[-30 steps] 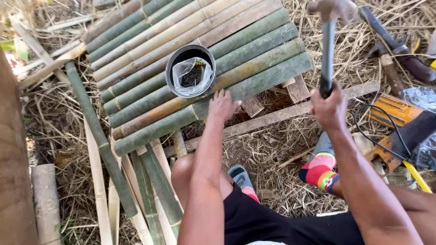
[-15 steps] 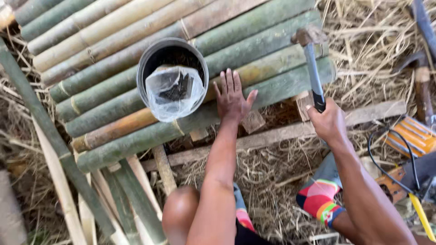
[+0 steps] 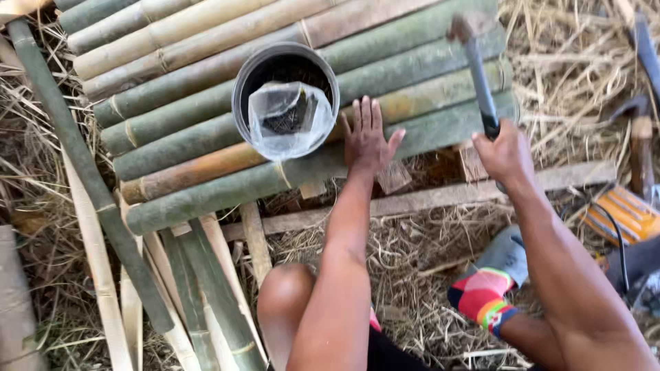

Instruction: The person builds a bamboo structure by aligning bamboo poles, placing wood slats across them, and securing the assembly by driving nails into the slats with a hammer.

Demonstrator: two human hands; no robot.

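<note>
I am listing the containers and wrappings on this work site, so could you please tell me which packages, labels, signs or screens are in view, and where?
Clear crumpled plastic bag: sits inside the bucket, holding small dark pieces.
Round dark grey bucket: stands on the green and tan bamboo poles, beside the left hand.
Orange striped flat object: lies on the straw at the right edge; what it is cannot be told.
No labels, signs or screens show.

Blurred, covered and cropped parts

The hammer head is motion-blurred, its shape unclear. The right hand covers the handle's lower end. What lies in the clear bag inside the bucket is too dim to tell. The bamboo poles run off the top edge. Tools at the right edge are cropped and hazy.
</note>
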